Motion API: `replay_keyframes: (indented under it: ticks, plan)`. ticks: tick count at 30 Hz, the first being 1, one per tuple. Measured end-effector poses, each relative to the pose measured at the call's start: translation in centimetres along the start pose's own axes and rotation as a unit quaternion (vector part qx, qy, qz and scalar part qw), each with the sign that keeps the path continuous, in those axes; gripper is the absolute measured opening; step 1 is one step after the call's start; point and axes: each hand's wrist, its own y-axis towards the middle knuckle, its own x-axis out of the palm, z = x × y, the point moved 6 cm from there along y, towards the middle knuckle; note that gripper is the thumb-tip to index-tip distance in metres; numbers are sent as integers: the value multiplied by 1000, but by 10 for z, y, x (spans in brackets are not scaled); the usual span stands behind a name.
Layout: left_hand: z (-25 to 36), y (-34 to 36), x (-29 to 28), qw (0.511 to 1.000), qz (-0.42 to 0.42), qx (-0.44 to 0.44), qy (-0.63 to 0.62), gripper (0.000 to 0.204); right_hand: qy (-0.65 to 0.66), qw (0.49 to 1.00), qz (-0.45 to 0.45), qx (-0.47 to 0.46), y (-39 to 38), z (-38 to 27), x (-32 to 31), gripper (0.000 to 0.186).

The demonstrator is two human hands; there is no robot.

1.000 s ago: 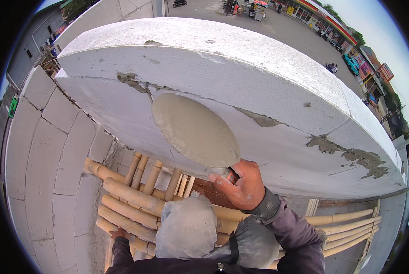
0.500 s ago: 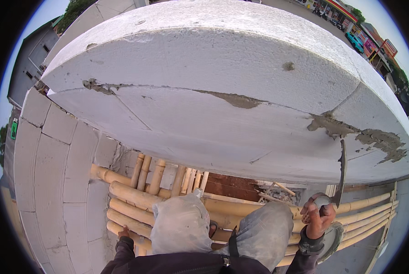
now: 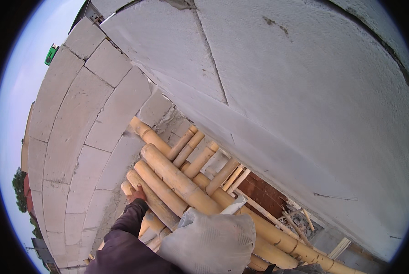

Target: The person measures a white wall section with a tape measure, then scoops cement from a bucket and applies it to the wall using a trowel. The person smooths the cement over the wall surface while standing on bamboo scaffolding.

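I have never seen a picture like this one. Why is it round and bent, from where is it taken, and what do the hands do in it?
The picture comes from a wide fisheye camera worn on a person's head, looking down, so straight edges bend near the rim. There is no machine, only a person with bare hands. The person is on a scaffold of bamboo poles beside a wall of grey blocks. The left hand, at the end of a dark sleeve, rests on one pole; whether it grips is unclear. The right hand is not in view. The pale shape at the bottom is probably the person's knee in grey cloth. A big grey slab fills the upper right.

Bamboo-pole scaffold under left hand
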Motion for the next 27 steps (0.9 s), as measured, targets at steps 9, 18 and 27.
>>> replay_keyframes:
  ticks: [9,18,27]
  plan:
    - [179,-124,-90,804,135,549,-182,53,-25,998,-41,34,12,18,34,18]
    - [302,-258,-59,740,15,669,66,69,-29,996,-63,50,17,31,47,17]
    - [339,-190,23,828,-197,501,160,96,-62,992,-85,70,28,42,60,18]
